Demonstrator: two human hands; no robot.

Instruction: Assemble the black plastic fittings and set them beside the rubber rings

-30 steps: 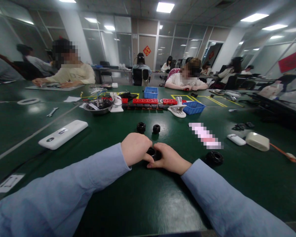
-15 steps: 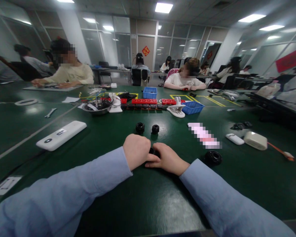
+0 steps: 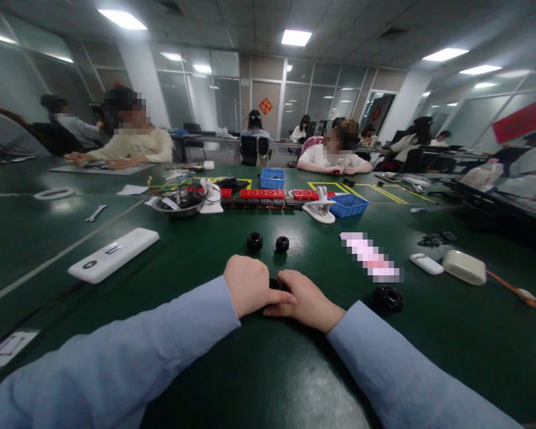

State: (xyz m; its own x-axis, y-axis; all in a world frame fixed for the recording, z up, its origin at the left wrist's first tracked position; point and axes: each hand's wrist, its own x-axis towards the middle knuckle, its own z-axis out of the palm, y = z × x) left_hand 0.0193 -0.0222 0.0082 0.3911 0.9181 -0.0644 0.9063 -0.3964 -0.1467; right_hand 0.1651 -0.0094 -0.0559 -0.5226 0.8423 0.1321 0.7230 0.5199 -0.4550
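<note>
In the head view my left hand (image 3: 249, 286) and my right hand (image 3: 308, 301) meet low in the middle, above the green table. Between them sits a black ring-shaped fitting (image 3: 274, 284), mostly covered by the fingers. Both hands are closed around it, with my left thumb lying across toward the right hand. Just beyond stand two similar fittings, a larger black one (image 3: 254, 241) and a smaller black one (image 3: 282, 244). A wider black ring fitting (image 3: 388, 298) lies beside my right sleeve.
A white power bank (image 3: 114, 255) and a wrench (image 3: 96, 213) lie left. Farther back are a metal bowl (image 3: 178, 213), red power strips (image 3: 262, 194), a white clip stand (image 3: 320, 211) and a blue basket (image 3: 349, 206). A phone (image 3: 370, 256) lies right. Other people sit beyond.
The camera view has tilted up slightly, so the table things appear lower. My left thumb has slid a little to the right; both hands keep their hold on the fitting.
</note>
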